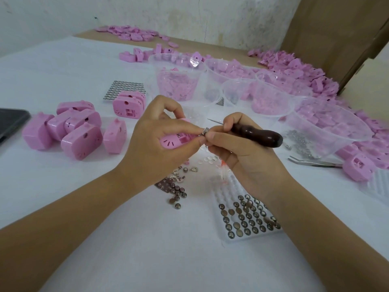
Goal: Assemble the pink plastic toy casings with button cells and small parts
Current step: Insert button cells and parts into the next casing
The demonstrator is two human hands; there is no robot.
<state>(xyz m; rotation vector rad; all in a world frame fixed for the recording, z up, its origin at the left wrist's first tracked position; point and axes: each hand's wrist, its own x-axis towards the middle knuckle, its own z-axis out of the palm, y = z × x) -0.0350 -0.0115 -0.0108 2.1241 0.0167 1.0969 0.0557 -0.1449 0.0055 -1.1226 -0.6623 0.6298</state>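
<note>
Pink casing (171,142) is mid-table in the left hand (155,148), fingers curled round it, slot side apparently facing 3 o'clock. Small metal part (205,131) sits at its 3 o'clock edge, pinched between left thumb and forefinger and the right-hand fingertips. Right hand (248,163) also wraps the awl (256,133), handle out to 3, spike toward 10 just above the left fingers. Risks: the part is tiny and shared between two pinches, so one slip likely drops it into the loose button cells (176,192) and white discs (208,159) at 6, where it's hard to find. The spike is near the left fingers, so a twist while seating could jab. The handle butt is near the clear tub (303,127) at 3, so a swing outward could knock it. Room: tubs wall off 12 to 3, tweezers (315,163) at 4, cell tray (248,222) at 5, finished casings (63,129) at 9, dark flat object (10,123) beyond them. Bare cloth shows at 7–8, the best way out. Near table edge not visible.
</note>
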